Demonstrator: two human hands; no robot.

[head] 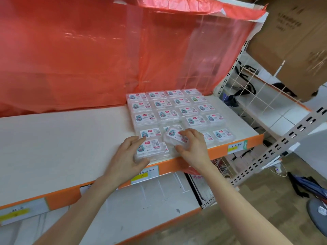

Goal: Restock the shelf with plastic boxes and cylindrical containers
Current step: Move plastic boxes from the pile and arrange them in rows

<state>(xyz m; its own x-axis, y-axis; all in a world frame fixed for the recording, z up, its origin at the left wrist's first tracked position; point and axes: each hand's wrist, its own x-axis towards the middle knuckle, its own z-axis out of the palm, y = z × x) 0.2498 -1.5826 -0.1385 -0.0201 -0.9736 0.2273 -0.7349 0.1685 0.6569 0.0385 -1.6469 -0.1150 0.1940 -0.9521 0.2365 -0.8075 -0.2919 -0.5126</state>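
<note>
Shelf (62, 147): white, orange-edged; red plastic sheet (70, 50) hung behind, wire grid (265, 103) stood right.
Plastic boxes (168, 114): four columns, roughly twenty tops, shelf's right end.
Left grip (127, 154): clasped front box (150, 149).
Right grip (192, 145): pinched tilted box (174, 136).

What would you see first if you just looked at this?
The big red plastic sheet hanging behind the shelf jumps out first. Next, the grid of clear plastic boxes with cartoon labels on the shelf's right part. At the front edge, the left hand grips a front box and the right hand holds a tilted box.
</note>
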